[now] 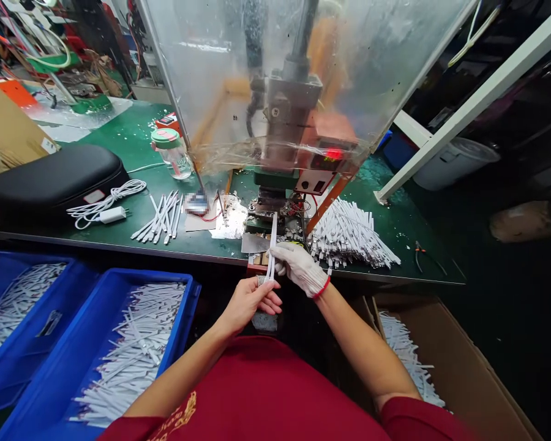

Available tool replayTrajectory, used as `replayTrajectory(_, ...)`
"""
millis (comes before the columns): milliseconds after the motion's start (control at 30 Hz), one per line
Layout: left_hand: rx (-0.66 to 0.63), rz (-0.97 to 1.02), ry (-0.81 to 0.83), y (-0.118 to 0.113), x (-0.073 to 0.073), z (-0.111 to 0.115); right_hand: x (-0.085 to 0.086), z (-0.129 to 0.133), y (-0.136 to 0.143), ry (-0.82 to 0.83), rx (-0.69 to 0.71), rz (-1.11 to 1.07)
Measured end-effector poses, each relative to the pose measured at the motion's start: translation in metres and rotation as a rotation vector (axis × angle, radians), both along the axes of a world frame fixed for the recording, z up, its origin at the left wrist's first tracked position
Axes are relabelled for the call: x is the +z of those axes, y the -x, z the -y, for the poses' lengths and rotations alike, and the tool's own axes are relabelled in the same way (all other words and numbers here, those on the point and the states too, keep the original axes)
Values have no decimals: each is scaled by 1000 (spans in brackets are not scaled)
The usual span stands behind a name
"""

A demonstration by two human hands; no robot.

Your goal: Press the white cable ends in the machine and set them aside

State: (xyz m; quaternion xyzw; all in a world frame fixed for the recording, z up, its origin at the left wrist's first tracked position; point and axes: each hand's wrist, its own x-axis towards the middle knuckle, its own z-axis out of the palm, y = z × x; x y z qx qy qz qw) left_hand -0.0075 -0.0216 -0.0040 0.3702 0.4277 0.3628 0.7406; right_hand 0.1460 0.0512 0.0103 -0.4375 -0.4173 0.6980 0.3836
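Observation:
A pair of narrow white strips [272, 242] extends from my hands up toward the press [282, 122]. Bare, my left hand [252, 300] pinches their near end between thumb and fingers. My right hand [300, 266], in a white knitted glove with a red cuff, is closed around them a little higher up. The far tip of the strips reaches the metal tooling [269, 208] under the press head; whether it touches cannot be made out. Just below the tooling lies a small metal plate [254, 243]. To the right, a large heap of similar white strips [349, 236] is on the bench.
A clear plastic shield [202, 73] hangs before the press. On the green bench [202, 245] are a smaller strip pile [158, 217], black cushion [55, 174], jar [172, 153] and pliers [427, 257]. Blue bins [105, 294] and a carton [459, 361] holding strips flank me.

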Motion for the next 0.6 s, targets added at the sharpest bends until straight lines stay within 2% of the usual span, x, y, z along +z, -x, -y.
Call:
replayTrajectory(133,-14,-43,7,1,-2,-6,-11,-6,7,65,-68,-79)
replayTrajectory(300,-44,-77,30,-2,-3,-12,-21,-10,9,69,-117,-120)
replayTrajectory(600,-24,-61,53,-4,1,-12,-30,-9,12,85,-199,-172)
